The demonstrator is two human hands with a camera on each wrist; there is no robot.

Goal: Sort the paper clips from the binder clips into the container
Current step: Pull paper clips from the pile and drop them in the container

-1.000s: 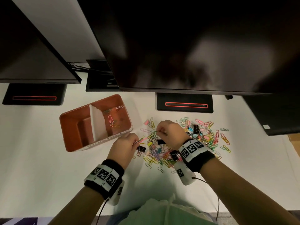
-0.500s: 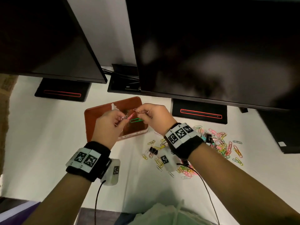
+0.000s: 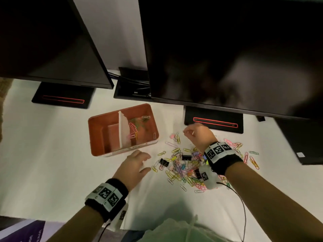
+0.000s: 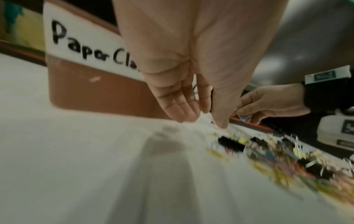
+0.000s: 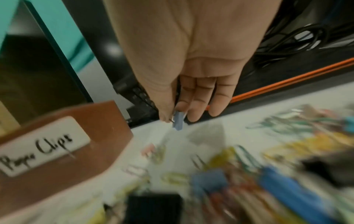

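A brown container (image 3: 97, 135) with a white divider (image 3: 124, 130) stands on the white table; several paper clips (image 3: 133, 128) lie in its right compartment, labelled "Paper Clips" (image 5: 38, 145). To its right a mixed pile of coloured paper clips (image 3: 180, 170) and black binder clips (image 3: 164, 162) is spread out. My left hand (image 3: 146, 163) hovers low between container and pile, fingers straight and empty (image 4: 201, 119). My right hand (image 3: 187, 132) is above the pile's far edge and pinches a small blue binder clip (image 5: 178, 122) between thumb and forefinger.
Two dark monitors (image 3: 227, 49) (image 3: 43, 41) overhang the back of the table, with black stand bases (image 3: 214, 122) (image 3: 61, 98) and a cable tray (image 3: 131, 84) behind the container. A black object (image 3: 305, 145) lies at the far right. White table (image 3: 52, 163) stretches left of the container.
Both hands were over the container holding paper clips; they have come back down to the pile. The left hand is now empty and the right hand holds a blue binder clip.
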